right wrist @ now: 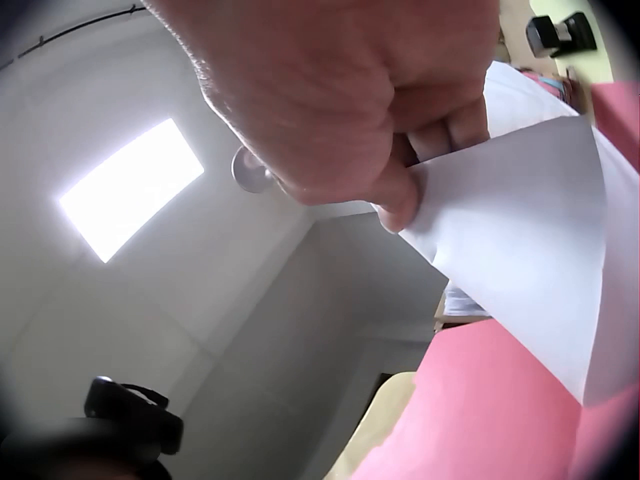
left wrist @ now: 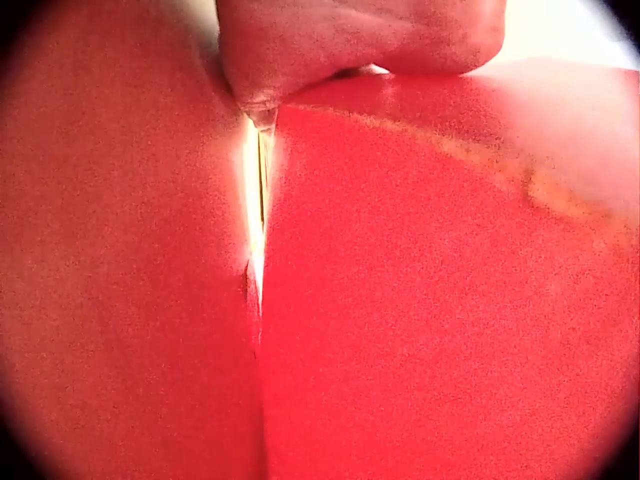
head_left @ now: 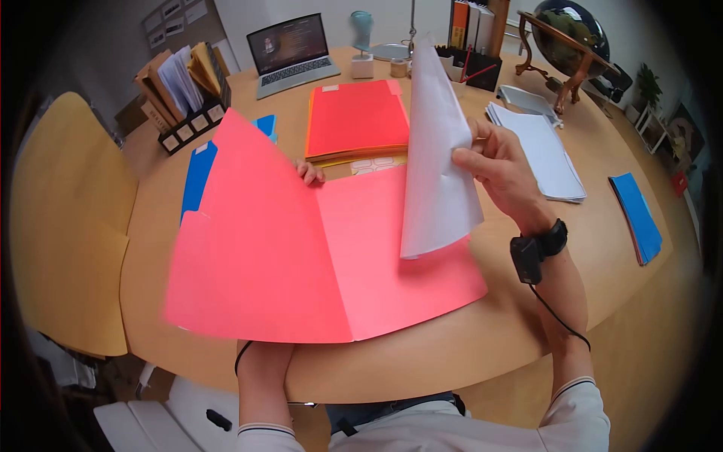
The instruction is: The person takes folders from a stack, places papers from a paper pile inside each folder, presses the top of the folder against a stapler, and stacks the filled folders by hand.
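A pink folder [head_left: 256, 264] is spread open above the near part of the desk, its left flap raised. The left hand [head_left: 309, 172] holds it from behind, with fingertips curled over its far edge near the fold; the rest of that hand is hidden. In the left wrist view the hand [left wrist: 350, 40] is against the red-looking folder [left wrist: 440, 300]. Over the folder's right half, the right hand [head_left: 503, 169] pinches white paper [head_left: 440, 173] by its right edge, and the paper hangs bent. The right wrist view shows the thumb and fingers of the hand [right wrist: 330, 100] gripping the paper [right wrist: 520, 200].
Behind the folder lies a stack of red folders [head_left: 358, 120]. Blue folders [head_left: 197, 177] lie at left, white papers [head_left: 538, 151] and a blue stack [head_left: 636, 215] at right. A laptop [head_left: 294, 56], file holders [head_left: 194, 124] and a globe [head_left: 568, 34] stand farther back.
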Tool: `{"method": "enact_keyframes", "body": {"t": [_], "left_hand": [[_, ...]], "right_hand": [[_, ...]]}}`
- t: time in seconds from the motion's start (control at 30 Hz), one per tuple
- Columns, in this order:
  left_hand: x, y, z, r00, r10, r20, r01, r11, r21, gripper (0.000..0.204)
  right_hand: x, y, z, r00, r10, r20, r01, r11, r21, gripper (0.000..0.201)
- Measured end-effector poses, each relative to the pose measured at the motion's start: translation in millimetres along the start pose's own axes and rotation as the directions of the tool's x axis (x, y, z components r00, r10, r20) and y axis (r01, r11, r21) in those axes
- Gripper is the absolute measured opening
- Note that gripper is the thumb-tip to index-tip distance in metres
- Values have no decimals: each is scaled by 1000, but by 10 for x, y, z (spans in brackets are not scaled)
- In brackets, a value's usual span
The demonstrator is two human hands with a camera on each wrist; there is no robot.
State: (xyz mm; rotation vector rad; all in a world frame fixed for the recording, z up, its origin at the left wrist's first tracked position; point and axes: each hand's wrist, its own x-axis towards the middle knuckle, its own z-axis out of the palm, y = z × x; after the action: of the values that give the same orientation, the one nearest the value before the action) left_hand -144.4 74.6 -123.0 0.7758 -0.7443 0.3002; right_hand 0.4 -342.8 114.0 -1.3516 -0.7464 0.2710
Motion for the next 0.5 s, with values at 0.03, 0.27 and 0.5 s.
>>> {"method": "enact_keyframes", "body": {"t": [0.03,0.27,0.5], "left_hand": [[-57,19,33,1000,6,-12,-6,1000,8,20],[-320,117,191,998,47,-41,-46,998,43,20],[-632,184,375,997,63,-48,-60,996,65,20]], "right_hand": [[-15,-81,34,999,-3,44,0,998,58,13],[62,244,-174,984,179,-5,-177,979,103,14],[20,639,-207,823,554,125,-540,831,-131,14]]}}
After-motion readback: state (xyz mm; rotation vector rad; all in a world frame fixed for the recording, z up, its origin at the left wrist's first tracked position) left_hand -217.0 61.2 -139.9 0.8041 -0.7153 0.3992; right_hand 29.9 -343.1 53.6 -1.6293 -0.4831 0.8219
